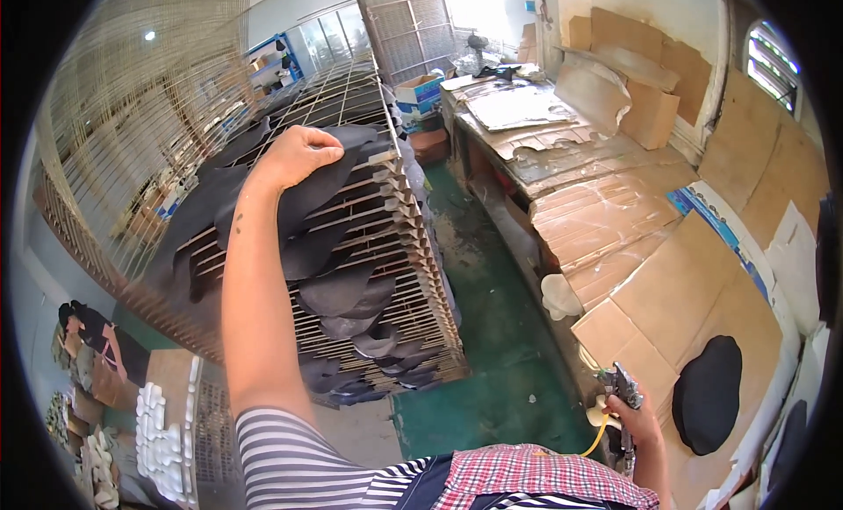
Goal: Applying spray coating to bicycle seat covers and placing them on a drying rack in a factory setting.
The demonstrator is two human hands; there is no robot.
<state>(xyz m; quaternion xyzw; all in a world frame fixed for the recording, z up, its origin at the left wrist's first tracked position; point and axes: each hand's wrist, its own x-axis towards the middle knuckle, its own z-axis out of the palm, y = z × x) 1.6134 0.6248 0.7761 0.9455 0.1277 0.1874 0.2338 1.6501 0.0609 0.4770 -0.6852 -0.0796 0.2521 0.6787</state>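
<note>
My left hand [303, 156] reaches out over a tall wire drying rack [413, 211]. Its fingers are pinched together at a dark, flat, rounded piece [320, 189] on an upper level. More black pieces [338, 290] lie on the levels below, with their rounded ends sticking out past the wires. At the lower right, my right hand [639, 419] is wrapped round a metal spray gun [622, 387] with a yellow hose [600, 440] attached. Right of the gun, a black oval piece [707, 396] lies flat on a cardboard sheet [676, 308].
A long workbench [606, 172] covered in stained cardboard runs along the right wall. Green floor [492, 334] lies between bench and rack. Another wire rack panel [132, 185] rises at the left. White stacked pieces [165, 440] stand low at left, and a person [101, 343] is beyond them.
</note>
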